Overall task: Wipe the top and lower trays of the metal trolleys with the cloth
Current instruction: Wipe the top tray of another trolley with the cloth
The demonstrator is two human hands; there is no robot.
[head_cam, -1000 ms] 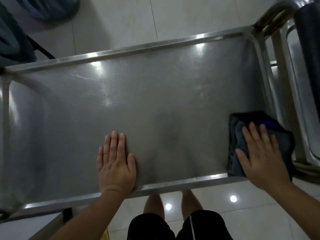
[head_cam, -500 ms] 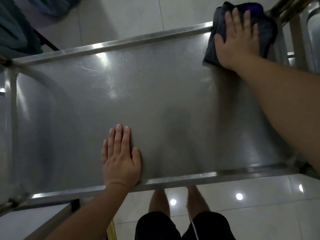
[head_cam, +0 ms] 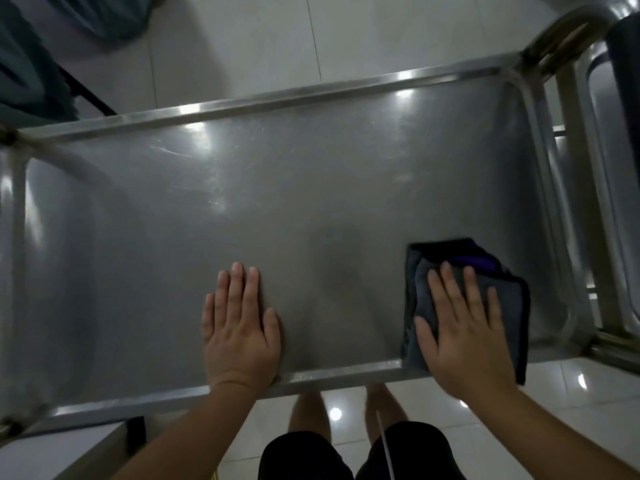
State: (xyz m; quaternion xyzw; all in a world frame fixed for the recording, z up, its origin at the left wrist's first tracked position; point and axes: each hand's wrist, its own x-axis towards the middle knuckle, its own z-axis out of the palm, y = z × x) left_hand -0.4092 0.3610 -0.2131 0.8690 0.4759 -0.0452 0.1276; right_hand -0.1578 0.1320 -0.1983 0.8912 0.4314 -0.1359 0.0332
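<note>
The steel top tray (head_cam: 277, 209) of a metal trolley fills the view, with a raised rim all round. A folded dark grey cloth (head_cam: 446, 258) with a purple patch lies at the near right part of the tray, against the near rim. My right hand (head_cam: 464, 327) presses flat on the cloth, fingers spread. My left hand (head_cam: 240, 327) rests flat on the bare tray near the front rim, left of centre, holding nothing. The lower tray is hidden under the top one.
A second metal trolley (head_cam: 609, 202) stands close against the right side. Dark teal fabric (head_cam: 31, 64) hangs at the far left. A white surface (head_cam: 52, 452) sits at the near left corner. White floor tiles (head_cam: 381, 32) lie beyond, and my legs (head_cam: 346, 427) below.
My right hand has swept the cloth from the far right corner back to the near right rim. The left hand has stayed flat in place.
</note>
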